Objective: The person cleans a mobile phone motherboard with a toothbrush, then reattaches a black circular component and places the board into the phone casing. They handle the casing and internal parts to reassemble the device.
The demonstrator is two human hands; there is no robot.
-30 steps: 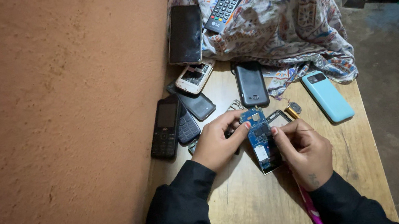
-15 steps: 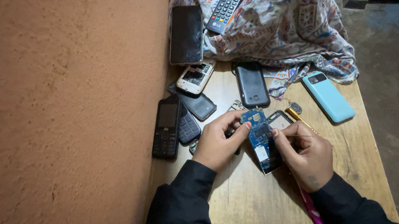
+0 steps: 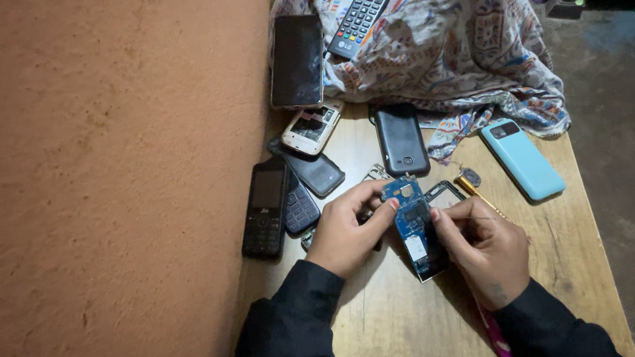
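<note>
A blue phone circuit board (image 3: 414,223) lies lengthwise over an opened phone body on the wooden table (image 3: 410,334). My left hand (image 3: 347,229) pinches the board's upper left edge with fingertips. My right hand (image 3: 486,249) presses its thumb and fingers on the board's right side, near a small black part. A pink tool handle (image 3: 498,341) sticks out under my right wrist. A phone frame with a screen (image 3: 446,194) lies just beyond my right hand.
Several phones lie around: a black keypad phone (image 3: 263,211), a dark phone (image 3: 401,140), a light blue phone (image 3: 522,159), a white opened phone (image 3: 312,128). A patterned cloth (image 3: 463,28) carries a remote control (image 3: 366,2). An orange wall (image 3: 83,199) borders the left.
</note>
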